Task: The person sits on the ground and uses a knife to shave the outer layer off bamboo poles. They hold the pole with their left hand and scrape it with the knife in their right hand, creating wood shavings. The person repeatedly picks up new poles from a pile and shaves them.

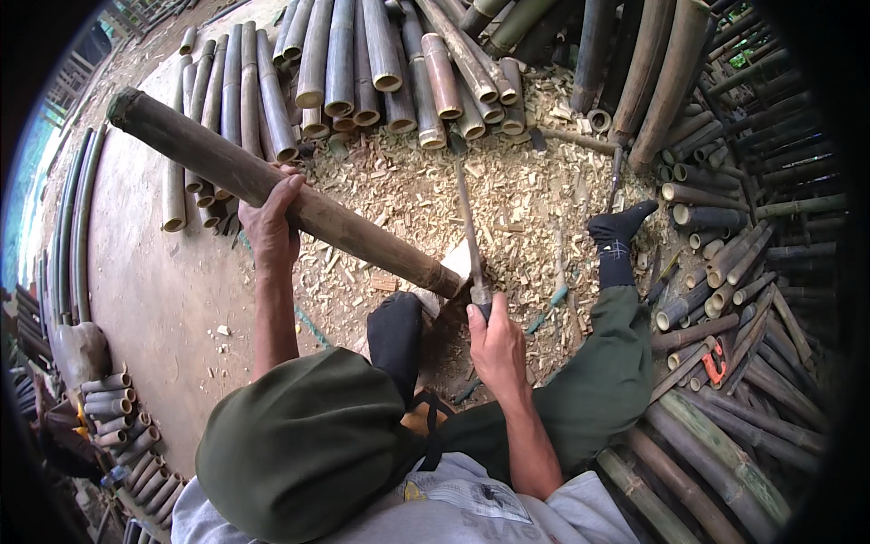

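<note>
My left hand (270,222) grips a long dark bamboo pole (204,159) near its middle and holds it slanted from upper left down to the centre. Its cut end (453,267) rests by my black-socked left foot (396,326). My right hand (494,340) is closed on the handle of a long-bladed knife (468,227) whose blade points away from me, right beside the pole's cut end. I sit on the ground in dark green trousers, my right leg stretched out to a black sock (618,231).
Bamboo chips (526,199) cover the ground ahead. Cut bamboo sections (362,63) lie stacked at the top. More poles (725,272) pile up on the right and lower right, short ones (127,426) at lower left. An orange tool (714,363) lies among the right-hand poles.
</note>
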`<state>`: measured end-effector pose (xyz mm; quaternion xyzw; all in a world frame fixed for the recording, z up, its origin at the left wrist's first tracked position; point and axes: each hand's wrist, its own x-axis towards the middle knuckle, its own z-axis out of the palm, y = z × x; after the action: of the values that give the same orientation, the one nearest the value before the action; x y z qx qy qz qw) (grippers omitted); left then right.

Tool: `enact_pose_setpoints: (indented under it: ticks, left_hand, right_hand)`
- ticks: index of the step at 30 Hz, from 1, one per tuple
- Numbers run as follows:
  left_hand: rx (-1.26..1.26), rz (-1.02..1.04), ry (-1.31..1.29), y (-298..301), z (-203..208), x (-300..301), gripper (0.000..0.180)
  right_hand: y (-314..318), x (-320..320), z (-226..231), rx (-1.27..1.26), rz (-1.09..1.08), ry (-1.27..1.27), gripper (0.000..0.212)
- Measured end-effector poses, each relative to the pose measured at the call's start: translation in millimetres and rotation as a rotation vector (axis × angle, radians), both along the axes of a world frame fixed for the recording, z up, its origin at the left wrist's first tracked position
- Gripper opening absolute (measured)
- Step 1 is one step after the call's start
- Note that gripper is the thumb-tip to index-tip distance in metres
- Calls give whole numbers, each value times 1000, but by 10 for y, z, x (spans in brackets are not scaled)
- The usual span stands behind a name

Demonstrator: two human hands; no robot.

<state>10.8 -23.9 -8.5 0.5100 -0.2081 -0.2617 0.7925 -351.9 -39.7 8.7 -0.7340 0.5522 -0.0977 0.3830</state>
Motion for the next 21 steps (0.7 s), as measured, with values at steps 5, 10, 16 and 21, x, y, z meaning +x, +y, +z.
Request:
enact_pose_setpoints:
  ticks: [5,10,16,21]
  left_hand:
    - [-80,-155,30,-22,16,-26,53]
    - [31,-12,267,23,-186,-159,67]
    - [134,341,238,-192,-495,-299,59]
    - [111,236,182,-99,-523,-240,55]
  right_hand:
    - [209,-144,-628,-16,-58,56,35]
    - [65,-147,-636,124,26,248,37]
    - [84,-50,-172,-46,-1,25,35]
    - [102,-30,149,-158,-53,-193,30]
